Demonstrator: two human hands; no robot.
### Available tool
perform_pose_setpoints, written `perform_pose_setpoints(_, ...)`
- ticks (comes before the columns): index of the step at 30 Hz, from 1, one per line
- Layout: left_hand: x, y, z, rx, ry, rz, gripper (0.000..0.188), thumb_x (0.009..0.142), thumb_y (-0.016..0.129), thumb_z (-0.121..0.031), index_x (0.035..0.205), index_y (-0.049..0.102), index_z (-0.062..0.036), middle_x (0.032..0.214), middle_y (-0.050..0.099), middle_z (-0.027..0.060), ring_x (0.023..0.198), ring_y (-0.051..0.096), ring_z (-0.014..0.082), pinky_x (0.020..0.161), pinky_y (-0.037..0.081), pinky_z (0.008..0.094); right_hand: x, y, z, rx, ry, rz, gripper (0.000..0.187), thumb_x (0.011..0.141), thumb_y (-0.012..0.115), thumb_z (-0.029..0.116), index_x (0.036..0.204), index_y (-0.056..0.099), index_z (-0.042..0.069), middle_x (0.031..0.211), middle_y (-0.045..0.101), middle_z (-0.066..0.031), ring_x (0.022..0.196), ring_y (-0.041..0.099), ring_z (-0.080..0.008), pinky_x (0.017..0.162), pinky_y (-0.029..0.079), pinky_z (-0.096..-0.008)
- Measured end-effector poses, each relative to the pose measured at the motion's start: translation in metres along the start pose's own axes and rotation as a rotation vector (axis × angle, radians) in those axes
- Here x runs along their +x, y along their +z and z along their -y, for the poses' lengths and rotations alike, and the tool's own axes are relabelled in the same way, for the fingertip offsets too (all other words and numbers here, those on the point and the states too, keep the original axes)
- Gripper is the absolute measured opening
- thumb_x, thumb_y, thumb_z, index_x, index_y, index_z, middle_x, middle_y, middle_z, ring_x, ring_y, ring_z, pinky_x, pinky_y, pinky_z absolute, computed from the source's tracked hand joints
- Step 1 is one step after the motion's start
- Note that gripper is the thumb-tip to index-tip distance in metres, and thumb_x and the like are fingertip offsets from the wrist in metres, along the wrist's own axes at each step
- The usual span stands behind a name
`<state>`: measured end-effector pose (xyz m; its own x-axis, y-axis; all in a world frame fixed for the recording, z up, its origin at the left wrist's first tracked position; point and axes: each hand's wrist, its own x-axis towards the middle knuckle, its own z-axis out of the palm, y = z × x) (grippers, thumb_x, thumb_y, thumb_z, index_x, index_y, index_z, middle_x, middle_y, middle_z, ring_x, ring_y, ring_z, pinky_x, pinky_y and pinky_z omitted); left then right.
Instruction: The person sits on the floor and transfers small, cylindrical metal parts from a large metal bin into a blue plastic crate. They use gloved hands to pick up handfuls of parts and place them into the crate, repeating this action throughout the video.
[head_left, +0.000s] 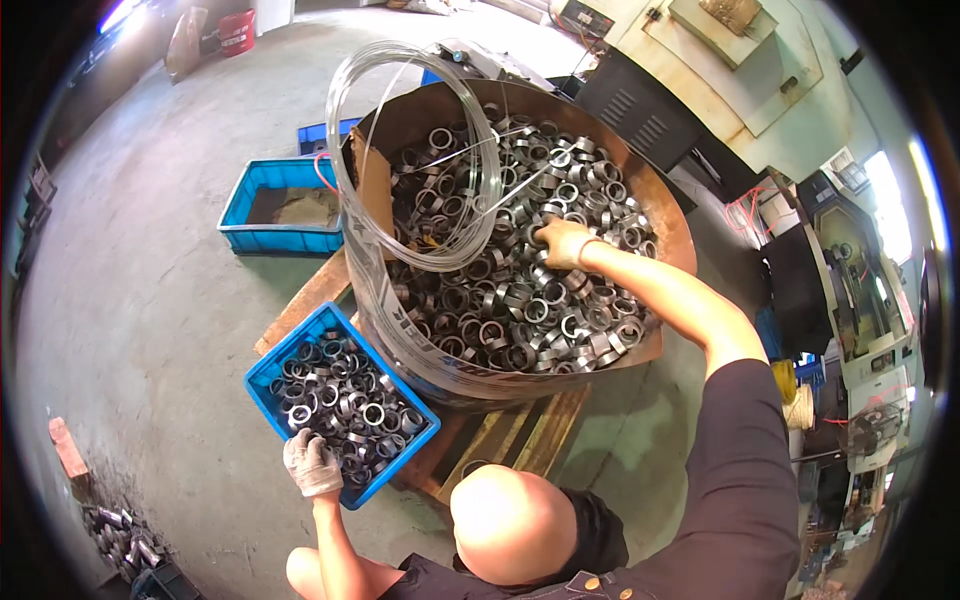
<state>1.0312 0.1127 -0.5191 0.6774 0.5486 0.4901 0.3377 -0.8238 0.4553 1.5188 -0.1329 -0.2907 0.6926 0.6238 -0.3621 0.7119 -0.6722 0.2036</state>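
My left hand [312, 463], in a pale glove, grips the near left rim of a blue plastic crate [262, 397]. Loose metal rings [373, 413] fill that crate, which sits tilted beside the big bin. Out over the bin stretches my right arm. The gloved right hand [566, 243] is closed at a metal ring [535, 233] in the heap; its fingertips are partly hidden among the rings. The large round bin [660, 205] has a brown inner wall and holds a deep pile of similar grey rings.
A coil of clear strapping [345, 110] hangs over the bin's left rim. The bin stands on a wooden pallet [553, 432]. Behind the crate is another blue crate [232, 235] with a brown sheet in it. Metal parts [125, 540] lie at lower left; machines [790, 90] stand to the right.
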Motion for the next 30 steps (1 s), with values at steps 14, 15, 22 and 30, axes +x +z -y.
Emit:
perform_pose_setpoints(14, -0.002, 0.003, -0.001, -0.017, 0.038, -0.017, 0.022, 0.061, 0.065, -0.001, 0.082, 0.058, -0.0068, 0.1, 0.059, 0.0124, 0.092, 0.056, 0.0363, 0.087, 0.044, 0.0489, 0.001, -0.005, 0.016, -0.032, 0.19, -0.023, 0.044, 0.08, 0.059, 0.021, 0.123, 0.065, 0.012, 0.133, 0.054, -0.0171, 0.12, 0.057, -0.033, 0.1, 0.048, -0.0419)
perform_pose_setpoints(15, -0.001, 0.002, -0.002, -0.013, 0.038, -0.018, 0.022, 0.061, 0.065, -0.001, 0.082, 0.058, -0.0068, 0.1, 0.059, 0.0123, 0.092, 0.056, 0.0363, 0.087, 0.044, 0.0488, 0.001, -0.004, 0.012, -0.045, 0.167, -0.038, 0.044, 0.08, 0.059, 0.021, 0.123, 0.065, 0.012, 0.133, 0.055, -0.0171, 0.12, 0.057, -0.0331, 0.099, 0.048, -0.0419)
perform_pose_setpoints(22, -0.002, 0.002, 0.002, -0.053, 0.017, -0.026, 0.022, 0.061, 0.064, 0.0, 0.08, 0.057, -0.0073, 0.099, 0.06, 0.012, 0.091, 0.056, 0.0357, 0.086, 0.044, 0.0479, -0.003, -0.003, 0.017, 0.009, 0.21, -0.067, 0.043, 0.08, 0.061, 0.02, 0.122, 0.066, 0.013, 0.131, 0.055, -0.0203, 0.116, 0.059, -0.0349, 0.098, 0.049, -0.0424)
perform_pose_setpoints(30, -0.003, 0.001, 0.003, -0.059, -0.004, -0.018, 0.021, 0.06, 0.063, 0.001, 0.079, 0.058, -0.0063, 0.099, 0.061, 0.0119, 0.093, 0.057, 0.0353, 0.086, 0.044, 0.0474, 0.003, -0.003, -0.011, 0.422, 0.231, -0.115, 0.052, 0.067, 0.07, 0.011, 0.119, 0.068, 0.01, 0.102, 0.07, -0.0163, 0.099, 0.066, -0.0305, 0.087, 0.051, -0.039)
